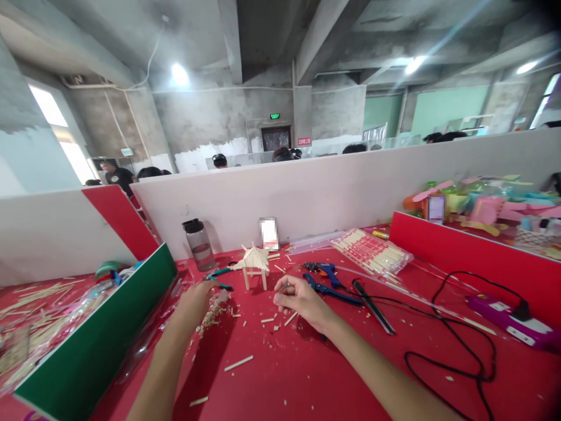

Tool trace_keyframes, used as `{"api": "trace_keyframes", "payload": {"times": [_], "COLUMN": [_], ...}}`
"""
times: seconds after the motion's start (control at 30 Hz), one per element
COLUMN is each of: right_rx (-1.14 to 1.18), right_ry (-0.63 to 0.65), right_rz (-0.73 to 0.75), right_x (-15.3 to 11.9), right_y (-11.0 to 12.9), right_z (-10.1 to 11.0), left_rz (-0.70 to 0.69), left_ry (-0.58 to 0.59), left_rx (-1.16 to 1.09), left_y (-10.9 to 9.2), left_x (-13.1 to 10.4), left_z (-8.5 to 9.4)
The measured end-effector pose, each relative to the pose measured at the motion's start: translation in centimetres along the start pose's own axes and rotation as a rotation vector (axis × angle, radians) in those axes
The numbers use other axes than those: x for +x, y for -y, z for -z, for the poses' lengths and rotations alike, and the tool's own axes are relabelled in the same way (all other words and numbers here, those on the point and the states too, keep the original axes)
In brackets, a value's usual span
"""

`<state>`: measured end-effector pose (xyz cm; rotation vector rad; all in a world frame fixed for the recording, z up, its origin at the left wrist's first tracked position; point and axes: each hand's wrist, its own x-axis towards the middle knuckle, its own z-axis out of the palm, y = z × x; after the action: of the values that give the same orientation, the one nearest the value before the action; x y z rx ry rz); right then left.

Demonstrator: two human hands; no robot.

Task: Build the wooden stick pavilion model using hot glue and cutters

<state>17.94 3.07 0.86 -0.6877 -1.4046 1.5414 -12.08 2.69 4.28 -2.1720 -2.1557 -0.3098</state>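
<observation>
A small pavilion model (255, 260) of pale wooden sticks, with a peaked roof on thin legs, stands upright on the red table. My right hand (302, 301) is just right of it, fingers loosely curled and apart, with nothing visible in them. To the model's left, my left hand (199, 295) reaches down at the pliers (224, 286) with teal and black handles. Its fingertips are mostly hidden, so whether it grips them I cannot tell. A pile of wood scraps (214, 310) lies beside this hand.
Behind stand a dark-lidded bottle (199, 245) and a phone (269, 233). Rightward lie a glue gun (323, 272), blue-handled cutters (333, 292), a utility knife (373, 307), bagged sticks (372, 252), a black cable and a purple power strip (511, 318). A green divider (100, 333) borders the left.
</observation>
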Motion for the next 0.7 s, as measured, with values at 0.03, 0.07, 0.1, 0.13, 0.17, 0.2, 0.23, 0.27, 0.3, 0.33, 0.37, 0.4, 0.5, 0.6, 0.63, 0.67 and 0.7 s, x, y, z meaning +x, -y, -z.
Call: {"api": "trace_keyframes", "payload": {"times": [0.03, 0.07, 0.1, 0.13, 0.17, 0.2, 0.23, 0.27, 0.3, 0.33, 0.37, 0.4, 0.5, 0.6, 0.63, 0.67, 0.7], "right_rx": [0.009, 0.022, 0.036, 0.046, 0.049, 0.048, 0.044, 0.039, 0.034, 0.027, 0.021, 0.015, 0.006, 0.008, 0.009, 0.010, 0.013], "right_ry": [0.003, 0.006, 0.011, 0.014, 0.015, 0.014, 0.011, 0.012, 0.014, 0.016, 0.017, 0.016, 0.001, -0.013, -0.015, -0.017, -0.020], "right_rz": [0.003, 0.008, 0.011, 0.013, 0.014, 0.015, 0.018, 0.020, 0.023, 0.026, 0.028, 0.032, 0.040, 0.039, 0.041, 0.043, 0.043], "right_x": [0.0, 0.0, 0.0, -0.1, -0.1, -0.1, -0.1, -0.2, -0.2, -0.2, -0.2, -0.2, -0.1, 0.1, 0.1, 0.2, 0.2], "right_y": [0.0, 0.1, 0.1, 0.2, 0.2, 0.3, 0.3, 0.3, 0.3, 0.3, 0.3, 0.3, 0.1, -0.2, -0.2, -0.3, -0.4], "right_z": [-0.1, -0.1, -0.2, -0.2, -0.2, -0.3, -0.3, -0.3, -0.3, -0.3, -0.3, -0.3, -0.3, -0.2, -0.1, -0.1, -0.1], "left_rz": [0.002, 0.004, 0.007, 0.018, 0.038, 0.066, 0.097, 0.131, 0.165, 0.194, 0.217, 0.233, 0.249, 0.255, 0.258, 0.260, 0.260], "left_ry": [-0.007, -0.013, -0.020, -0.029, -0.037, -0.043, -0.044, -0.039, -0.030, -0.018, -0.011, -0.011, -0.022, -0.025, -0.022, -0.018, -0.016], "left_rx": [0.004, 0.011, 0.018, 0.025, 0.032, 0.041, 0.051, 0.065, 0.083, 0.102, 0.117, 0.129, 0.142, 0.143, 0.146, 0.151, 0.157], "left_y": [-0.1, -0.2, -0.2, -0.2, -0.2, -0.1, -0.1, 0.0, 0.0, -0.1, -0.1, -0.2, -0.6, -0.7, -0.6, -0.5, -0.4], "left_x": [0.0, 0.0, -0.1, -0.1, -0.2, -0.4, -0.5, -0.7, -0.8, -0.9, -1.1, -1.1, -1.2, -1.3, -1.3, -1.3, -1.4], "left_z": [0.1, 0.3, 0.4, 0.4, 0.5, 0.5, 0.5, 0.6, 0.6, 0.7, 0.7, 0.8, 1.1, 1.3, 1.2, 1.2, 1.1]}}
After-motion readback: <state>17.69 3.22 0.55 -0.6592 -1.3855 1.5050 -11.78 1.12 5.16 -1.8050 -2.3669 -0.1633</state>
